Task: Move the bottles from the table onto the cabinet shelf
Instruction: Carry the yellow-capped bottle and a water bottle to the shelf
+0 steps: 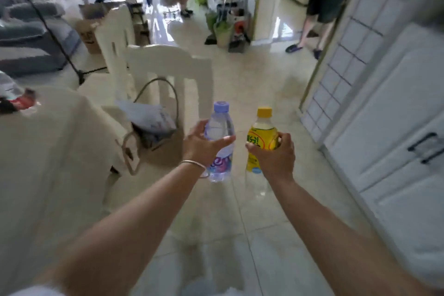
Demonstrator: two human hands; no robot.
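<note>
My left hand (200, 144) grips a clear water bottle (219, 127) with a pale purple cap and a purple label, held upright over the tiled floor. My right hand (276, 154) grips a yellow drink bottle (263, 134) with a yellow cap, also upright, just right of the first bottle. The table (45, 151) with its cream cloth lies to my left. The white cabinet (394, 142) with dark handles stands at the right; no shelf of it shows.
A white chair (168, 65) with a bag (151, 122) on its seat stands ahead on the left. A paned sliding door (346, 38) stands beside the cabinet. Two people are at the far end of the room, near boxes and clutter.
</note>
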